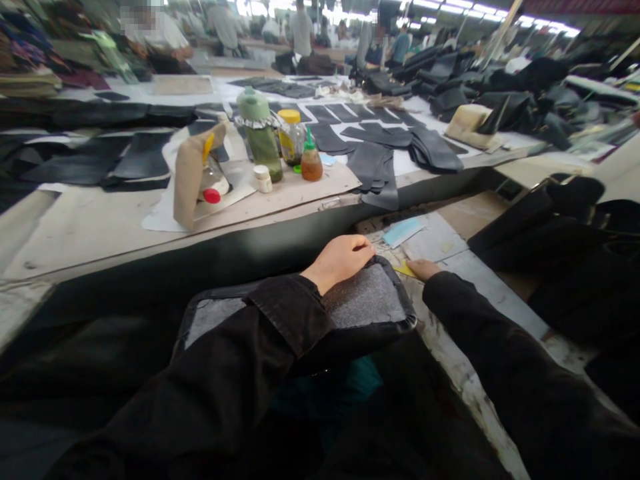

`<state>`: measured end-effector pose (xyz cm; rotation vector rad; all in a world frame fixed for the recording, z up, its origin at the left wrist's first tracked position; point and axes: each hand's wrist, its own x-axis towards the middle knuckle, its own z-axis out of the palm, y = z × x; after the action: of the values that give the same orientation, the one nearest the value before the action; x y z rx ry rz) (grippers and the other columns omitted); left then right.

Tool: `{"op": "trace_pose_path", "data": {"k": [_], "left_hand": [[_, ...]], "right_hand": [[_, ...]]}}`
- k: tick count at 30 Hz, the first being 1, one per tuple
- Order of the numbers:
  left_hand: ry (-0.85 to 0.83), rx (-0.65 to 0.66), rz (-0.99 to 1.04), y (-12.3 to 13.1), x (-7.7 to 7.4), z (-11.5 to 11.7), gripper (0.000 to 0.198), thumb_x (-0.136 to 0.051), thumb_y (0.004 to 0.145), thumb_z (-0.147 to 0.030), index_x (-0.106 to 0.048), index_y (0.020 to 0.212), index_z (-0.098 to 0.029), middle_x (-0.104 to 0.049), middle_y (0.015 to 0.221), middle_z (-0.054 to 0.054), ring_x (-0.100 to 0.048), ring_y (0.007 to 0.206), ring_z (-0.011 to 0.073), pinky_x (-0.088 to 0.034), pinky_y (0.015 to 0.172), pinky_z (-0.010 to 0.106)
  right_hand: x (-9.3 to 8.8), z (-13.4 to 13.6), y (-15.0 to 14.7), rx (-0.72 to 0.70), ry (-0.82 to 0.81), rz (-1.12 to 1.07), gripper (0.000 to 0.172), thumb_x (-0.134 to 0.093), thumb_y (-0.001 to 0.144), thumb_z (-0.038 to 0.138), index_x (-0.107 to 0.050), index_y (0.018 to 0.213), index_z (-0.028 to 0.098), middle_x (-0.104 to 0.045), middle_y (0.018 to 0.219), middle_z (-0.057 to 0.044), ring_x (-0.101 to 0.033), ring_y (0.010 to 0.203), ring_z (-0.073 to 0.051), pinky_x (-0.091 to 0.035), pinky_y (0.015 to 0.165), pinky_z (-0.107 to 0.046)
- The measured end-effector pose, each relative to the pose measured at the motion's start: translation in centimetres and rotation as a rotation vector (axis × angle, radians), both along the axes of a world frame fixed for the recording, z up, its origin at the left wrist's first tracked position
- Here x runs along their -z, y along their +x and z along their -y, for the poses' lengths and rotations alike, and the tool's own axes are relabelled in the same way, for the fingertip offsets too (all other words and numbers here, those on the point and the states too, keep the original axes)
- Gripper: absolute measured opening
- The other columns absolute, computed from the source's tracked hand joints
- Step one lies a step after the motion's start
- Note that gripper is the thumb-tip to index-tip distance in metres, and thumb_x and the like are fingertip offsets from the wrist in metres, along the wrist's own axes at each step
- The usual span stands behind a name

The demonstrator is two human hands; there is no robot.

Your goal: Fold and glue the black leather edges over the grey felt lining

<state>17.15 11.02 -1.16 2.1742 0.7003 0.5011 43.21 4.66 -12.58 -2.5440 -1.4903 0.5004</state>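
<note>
A black bag piece [367, 297] with a grey inner face and a raised dark rim rests tilted in front of my body. My left hand [343, 259] lies across its far edge, fingers curled over the rim and closed on it. To the right, low over the bench, my right hand [424, 269] is closed at a small flat yellow piece [404, 268]. Its fingers are partly hidden by the hand itself, and the yellow piece's kind is unclear. Just beyond lies a light blue face mask [403, 232].
Ahead on the worktable [90, 230] stand a green bottle [264, 143], a yellow-lidded jar [291, 140] and an orange squeeze bottle [311, 165]. Black leather pieces [373, 167] lie around them. Dark bags [555, 220] crowd the right side. Several people work in the background.
</note>
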Motion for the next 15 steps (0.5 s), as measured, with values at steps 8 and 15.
{"op": "trace_pose_path", "data": {"k": [8,15], "left_hand": [[0.262,0.075,-0.002,-0.5,-0.3,0.6,0.027,-0.042,0.082,-0.028,-0.063,0.073,-0.015,-0.062,0.079,0.003,-0.056,0.076,0.0131,-0.043,0.072,0.023],[0.449,0.121,-0.075,-0.8,-1.1,1.4,0.027,-0.041,0.083,-0.026,-0.063,0.076,-0.015,-0.061,0.084,0.005,-0.056,0.078,0.0147,-0.043,0.073,0.025]], "right_hand": [[0.8,3.7,3.4,0.159,0.056,-0.042,0.036,-0.044,0.088,0.030,-0.043,0.120,0.013,-0.053,0.112,-0.010,-0.053,0.095,-0.016,-0.043,0.085,-0.034],[0.4,14.9,6.8,0.293,-0.005,0.079,0.037,-0.041,0.083,0.026,-0.051,0.115,0.011,-0.056,0.105,-0.015,-0.056,0.088,-0.023,-0.044,0.081,-0.031]]}}
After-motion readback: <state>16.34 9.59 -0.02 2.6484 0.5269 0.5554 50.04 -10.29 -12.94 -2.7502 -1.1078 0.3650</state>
